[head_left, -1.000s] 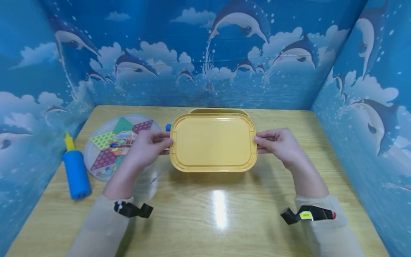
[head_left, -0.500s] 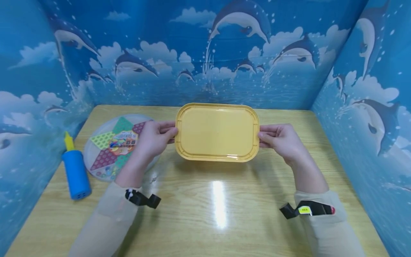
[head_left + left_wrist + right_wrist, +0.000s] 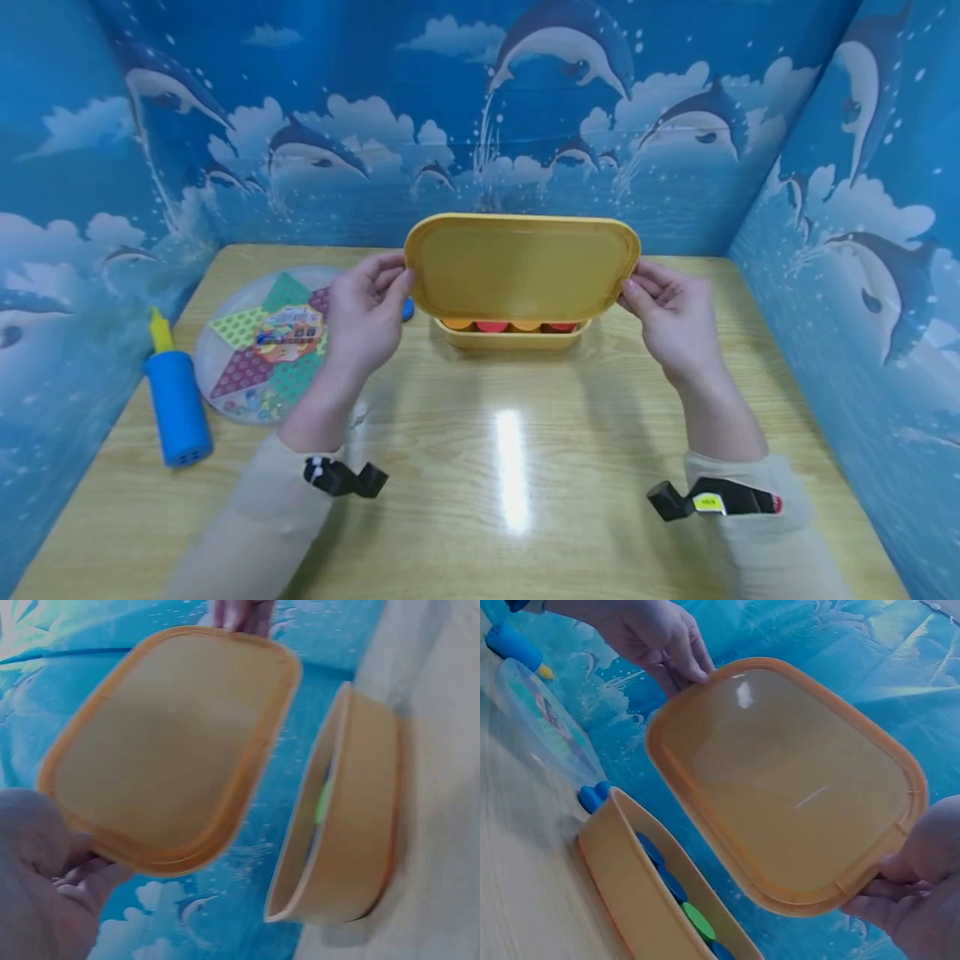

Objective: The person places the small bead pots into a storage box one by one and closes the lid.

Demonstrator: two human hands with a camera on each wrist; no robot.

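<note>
A yellow rectangular lid with rounded corners is raised and tilted above the yellow box. My left hand pinches its left edge between thumb and fingers, and my right hand grips the right edge the same way. Below the lid, the uncovered box stands on the table, its back part hidden in the head view. Red pieces and orange pieces show at its front. From the right wrist view, a green piece and blue pieces also show inside.
Left on the wooden table lies a round clear case with a colourful star-shaped game board. Beside it is a blue pump with a yellow nozzle. A small blue object sits by the box's left end. Dolphin-printed walls enclose the table.
Both hands have lifted the lid up and away from me and tilted it, uncovering the front of the box and the red and orange pieces in it.
</note>
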